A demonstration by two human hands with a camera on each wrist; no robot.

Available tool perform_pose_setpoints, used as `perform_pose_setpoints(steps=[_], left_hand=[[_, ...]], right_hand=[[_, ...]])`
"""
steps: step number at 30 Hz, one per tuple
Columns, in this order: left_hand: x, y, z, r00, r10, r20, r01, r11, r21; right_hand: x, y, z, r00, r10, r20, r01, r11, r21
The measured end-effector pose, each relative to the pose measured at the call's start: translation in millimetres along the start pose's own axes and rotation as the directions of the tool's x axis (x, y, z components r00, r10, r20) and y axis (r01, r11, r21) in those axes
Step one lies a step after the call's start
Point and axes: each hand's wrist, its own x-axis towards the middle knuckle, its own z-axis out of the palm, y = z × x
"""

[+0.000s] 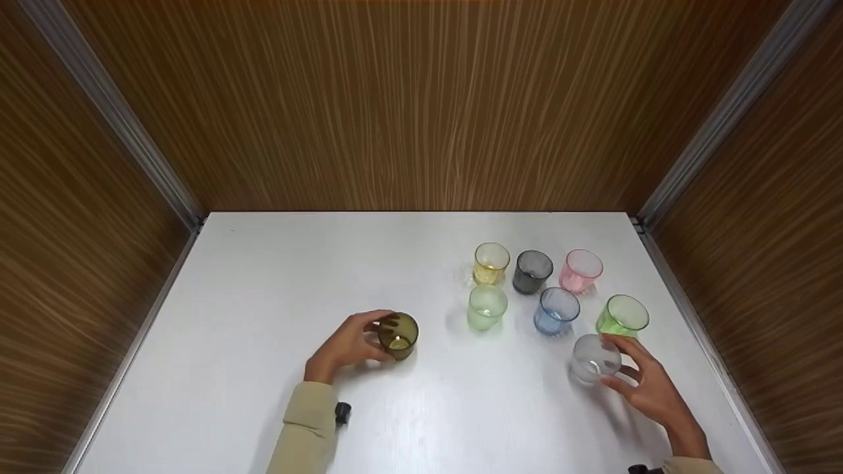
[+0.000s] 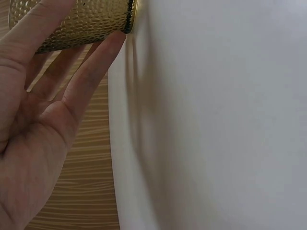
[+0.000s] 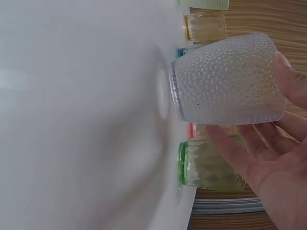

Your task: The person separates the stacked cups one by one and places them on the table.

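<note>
In the head view my left hand (image 1: 352,342) grips an olive-brown glass tumbler (image 1: 399,342) at the middle of the white table. The left wrist view shows the dimpled wall of this brown tumbler (image 2: 91,24) between thumb and fingers; whether its base touches the table I cannot tell. On the right, my right hand (image 1: 649,385) holds a clear dimpled tumbler (image 1: 586,365) by its upper part. The right wrist view has that clear tumbler (image 3: 225,81) slightly tilted, its base a little off the table. Right behind it stands a green tumbler (image 1: 619,319).
Further back stand several upright tumblers: yellow (image 1: 489,270), dark grey (image 1: 531,276), pink (image 1: 578,276), pale green (image 1: 486,313) and blue (image 1: 554,316). Wood-grain panels (image 1: 421,105) wall in the white table (image 1: 276,276) at the back and both sides.
</note>
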Motion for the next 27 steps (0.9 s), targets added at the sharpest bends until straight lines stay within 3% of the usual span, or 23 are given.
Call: perform_pose_setpoints(steps=[13, 27], left_hand=[[0.1, 0.3, 1.1, 1.000, -0.012, -0.006, 0.012, 1.000, 0.006], [-0.4, 0.7, 1.1, 1.000, -0.011, -0.008, 0.011, 1.000, 0.001]], right_hand=[[-0.3, 7.4, -2.4, 0.997, 0.078, 0.001, -0.078, 0.996, -0.032], [-1.0, 8.8, -7.8, 0.996, 0.080, 0.037, -0.080, 0.997, -0.012]])
